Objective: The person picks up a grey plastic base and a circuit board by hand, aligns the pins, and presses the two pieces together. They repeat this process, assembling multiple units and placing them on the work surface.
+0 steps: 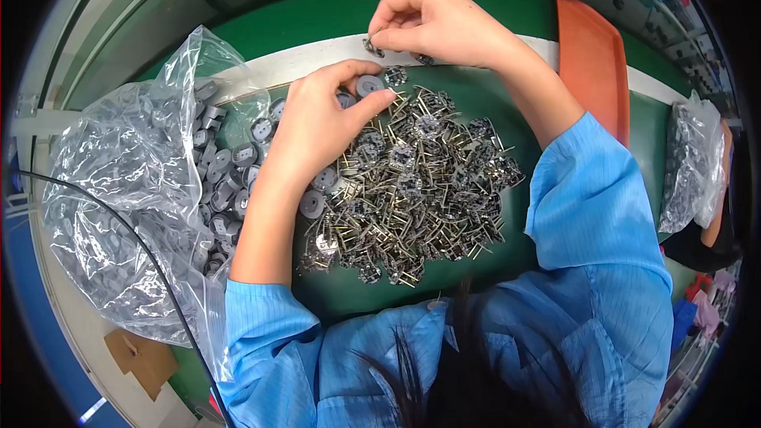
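Grey round pieces lie in and beside a clear bag, table's left. I find the left hand curled, grip part-closed around one held piece. Pinned parts lie heaped centrally. The right hand pinches a small metallic part, nearly closed; slack fingers could drop it, tangled pins bend.

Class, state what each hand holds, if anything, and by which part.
Left hand: a grey round cap, by its rim. Right hand: a small dark component, pinched at its upper end; finer detail is unclear.
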Demonstrator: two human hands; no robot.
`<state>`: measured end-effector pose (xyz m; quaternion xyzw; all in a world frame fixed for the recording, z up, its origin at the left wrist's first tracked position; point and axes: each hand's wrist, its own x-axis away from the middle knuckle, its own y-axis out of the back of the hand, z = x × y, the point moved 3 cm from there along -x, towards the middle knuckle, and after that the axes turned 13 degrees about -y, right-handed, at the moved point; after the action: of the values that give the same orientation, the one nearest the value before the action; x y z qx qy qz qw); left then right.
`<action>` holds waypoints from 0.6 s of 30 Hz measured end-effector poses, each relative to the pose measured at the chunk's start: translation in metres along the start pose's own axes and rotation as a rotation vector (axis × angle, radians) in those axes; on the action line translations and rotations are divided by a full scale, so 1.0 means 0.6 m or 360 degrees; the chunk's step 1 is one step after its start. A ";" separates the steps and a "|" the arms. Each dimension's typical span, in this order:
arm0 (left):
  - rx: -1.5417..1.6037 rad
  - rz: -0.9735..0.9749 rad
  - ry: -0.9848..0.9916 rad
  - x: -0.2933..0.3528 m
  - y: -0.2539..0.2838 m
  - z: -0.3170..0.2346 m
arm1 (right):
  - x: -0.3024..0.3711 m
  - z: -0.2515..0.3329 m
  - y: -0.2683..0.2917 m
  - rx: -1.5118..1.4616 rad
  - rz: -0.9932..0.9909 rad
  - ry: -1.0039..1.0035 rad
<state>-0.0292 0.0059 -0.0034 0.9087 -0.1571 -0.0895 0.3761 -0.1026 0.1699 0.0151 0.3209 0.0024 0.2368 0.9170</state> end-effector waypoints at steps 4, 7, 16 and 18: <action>0.0448 -0.0202 -0.0199 0.013 -0.011 0.024 | -0.004 -0.019 -0.012 -0.0056 0.0245 0.0004; 0.0635 -0.0333 -0.0128 0.020 -0.011 0.031 | 0.000 -0.019 -0.021 -0.0085 0.0322 0.0015; 0.0832 -0.0743 -0.0262 0.029 -0.009 0.028 | 0.007 -0.018 -0.074 -0.1300 0.0617 -0.0243; 0.0476 -0.0752 -0.0393 0.032 -0.003 0.026 | 0.010 -0.014 -0.068 -0.1256 0.0580 -0.0247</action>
<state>-0.0151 -0.0098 -0.0166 0.9477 0.0028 -0.2602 0.1850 -0.0809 0.1496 -0.0151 -0.0419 -0.2137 0.3527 0.9101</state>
